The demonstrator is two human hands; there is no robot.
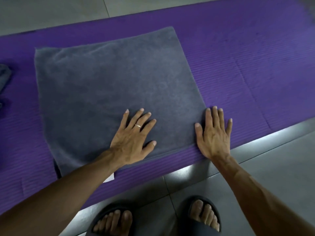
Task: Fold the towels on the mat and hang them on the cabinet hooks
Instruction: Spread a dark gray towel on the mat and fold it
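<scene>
A dark grey terry towel (115,92), folded into a flat rectangle, lies on a purple ribbed foam mat (247,68) that stretches across a grey tiled floor (272,167). The left hand (133,138) rests palm-down on the towel's near part, its fingers (144,123) straight and spread, gripping nothing; a thin ring (138,126) sits on one finger. The right hand (214,135) lies flat over the towel's near right corner, partly on the cloth and partly on the mat, fingers straight and close together, also gripping nothing. A small white tag (110,178) peeks from under the towel's near edge beside the left forearm. At the left edge of the view, another bit of dark grey cloth (5,74) lies on the mat, mostly cut off. Two feet in dark open-toed slippers (204,212) stand on the floor just before the mat.
</scene>
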